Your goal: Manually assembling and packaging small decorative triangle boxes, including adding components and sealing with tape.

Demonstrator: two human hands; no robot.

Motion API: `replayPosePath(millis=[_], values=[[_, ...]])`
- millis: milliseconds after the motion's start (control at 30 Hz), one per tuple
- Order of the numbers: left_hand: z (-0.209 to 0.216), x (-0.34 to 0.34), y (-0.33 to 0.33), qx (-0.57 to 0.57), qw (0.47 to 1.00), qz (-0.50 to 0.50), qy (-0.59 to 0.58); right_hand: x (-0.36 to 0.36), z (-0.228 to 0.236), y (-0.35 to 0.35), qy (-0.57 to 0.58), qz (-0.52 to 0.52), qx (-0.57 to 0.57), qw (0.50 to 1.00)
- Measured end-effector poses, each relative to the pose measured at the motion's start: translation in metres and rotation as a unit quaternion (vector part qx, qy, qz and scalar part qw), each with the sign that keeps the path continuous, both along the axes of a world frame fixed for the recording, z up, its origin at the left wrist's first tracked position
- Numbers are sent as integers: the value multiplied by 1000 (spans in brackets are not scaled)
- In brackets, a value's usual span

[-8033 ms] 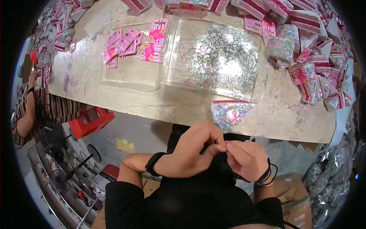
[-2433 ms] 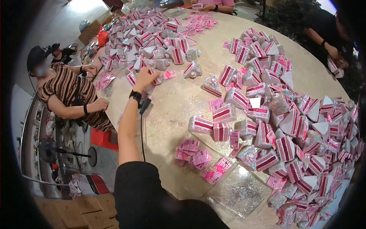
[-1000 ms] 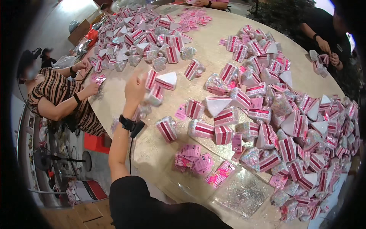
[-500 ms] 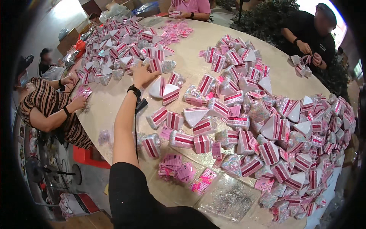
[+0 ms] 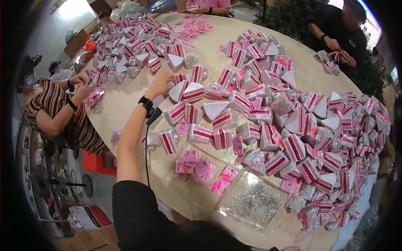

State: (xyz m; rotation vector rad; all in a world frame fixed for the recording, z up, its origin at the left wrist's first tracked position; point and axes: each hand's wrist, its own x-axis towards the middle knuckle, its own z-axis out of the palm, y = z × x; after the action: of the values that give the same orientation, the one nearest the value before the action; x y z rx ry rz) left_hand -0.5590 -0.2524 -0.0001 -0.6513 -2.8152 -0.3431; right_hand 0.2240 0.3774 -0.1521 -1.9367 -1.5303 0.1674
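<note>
Head: cake slices (image 5: 194, 93) on table (image 5: 130, 98), grey floor (image 5: 103, 193)

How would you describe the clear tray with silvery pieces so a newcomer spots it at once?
Start with the pale table and find its near edge, at the picture's lower middle. There, between the pink cards and the pile of cake-slice wedges, lies the clear tray. Thin silvery pieces scattered inside set it apart from its neighbours.

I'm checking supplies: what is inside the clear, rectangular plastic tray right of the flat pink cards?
Thin, silvery, needle-like pieces lie heaped in the clear, rectangular plastic tray. Whatever the heap covers cannot be seen.
</note>
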Motion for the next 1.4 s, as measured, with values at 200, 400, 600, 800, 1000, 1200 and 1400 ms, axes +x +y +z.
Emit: replayPosePath(millis=[200,400,600,800,1000,1200,1400], values=[[38,62,35,136,981,142,-1,-41,42,-15,43,25,-66,997],[62,109,6,229,967,58,93,-50,48,-22,43,135,-44,989],[98,231,82,513,856,6,-64,-48,116,-28,-186,259,-161,934],[81,396,161,507,828,-53,-233,-122,203,-92,78,606,-130,781],[44,540,250,350,734,-220,-539,-182,217,-155,158,899,-165,373],[12,549,257,516,638,-147,-553,-194,205,-124,141,914,-139,353],[6,543,249,508,672,-147,-520,-204,256,-46,156,901,-45,402]])
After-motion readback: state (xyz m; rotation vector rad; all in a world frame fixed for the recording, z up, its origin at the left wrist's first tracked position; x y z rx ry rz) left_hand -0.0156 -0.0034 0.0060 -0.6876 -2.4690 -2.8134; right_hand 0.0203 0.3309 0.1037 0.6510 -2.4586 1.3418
